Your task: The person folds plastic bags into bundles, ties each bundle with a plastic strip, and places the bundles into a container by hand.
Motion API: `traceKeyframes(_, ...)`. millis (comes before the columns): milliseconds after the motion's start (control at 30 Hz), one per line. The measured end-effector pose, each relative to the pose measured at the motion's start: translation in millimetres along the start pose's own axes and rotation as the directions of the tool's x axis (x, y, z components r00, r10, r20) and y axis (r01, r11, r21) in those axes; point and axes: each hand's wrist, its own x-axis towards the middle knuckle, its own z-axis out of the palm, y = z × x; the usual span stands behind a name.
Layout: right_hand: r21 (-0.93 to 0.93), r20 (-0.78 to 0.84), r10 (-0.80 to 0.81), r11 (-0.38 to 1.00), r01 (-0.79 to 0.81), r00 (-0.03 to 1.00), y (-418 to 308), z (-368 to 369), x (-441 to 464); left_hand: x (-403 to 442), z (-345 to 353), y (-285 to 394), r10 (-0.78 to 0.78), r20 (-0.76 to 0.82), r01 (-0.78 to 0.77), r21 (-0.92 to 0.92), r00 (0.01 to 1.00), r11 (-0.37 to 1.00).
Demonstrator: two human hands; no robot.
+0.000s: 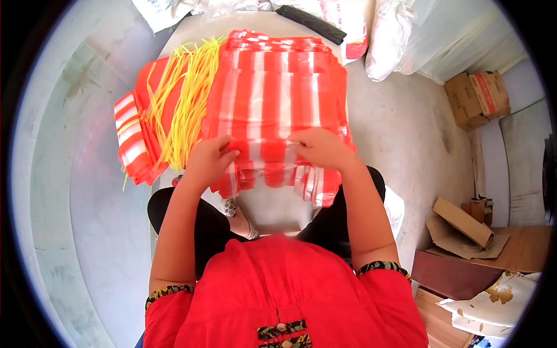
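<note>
A thick stack of red-and-white striped plastic bags (275,93) lies in front of me, its near ends hanging loosely over the edge above my lap. My left hand (212,159) pinches the left side of a folded band across the near part of the top bag, thumb and fingers closed on the plastic. At the right end of the same band, my right hand (321,148) grips the film, fingertips pressed on it. Left of the stack, a bunch of yellow plastic ties (188,101) is draped over red plastic, beside a folded striped bundle (133,139).
A black elongated object (311,25) lies at the far edge, near white plastic sacks (390,40). Cardboard boxes (477,100) stand on the floor at the right. An opened carton (464,232) sits on a wooden surface (522,249) at lower right.
</note>
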Motion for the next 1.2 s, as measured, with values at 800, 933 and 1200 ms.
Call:
traceKeyframes(800, 0.28, -0.376, 0.354, 0.924, -0.259, 0.856, 69.4, 20.4, -34.9, 36.5, 30.6, -32.5, -0.127, -0.284, 0.126, -0.021, 0.95, 0.992)
traceKeyframes(933, 0.148, -0.425, 0.327, 0.945, -0.292, 0.844, 56.3, 22.2, -40.9, 35.1, 37.1, -38.4, -0.13, -0.343, 0.127, -0.032, 0.93, 0.991)
traceKeyframes(1200, 0.15, -0.441, 0.364, 0.931, -0.332, 0.82, 56.5, 29.9, -45.4, 29.3, 42.8, -49.3, -0.037, -0.351, 0.023, -0.044, 0.936, 0.999)
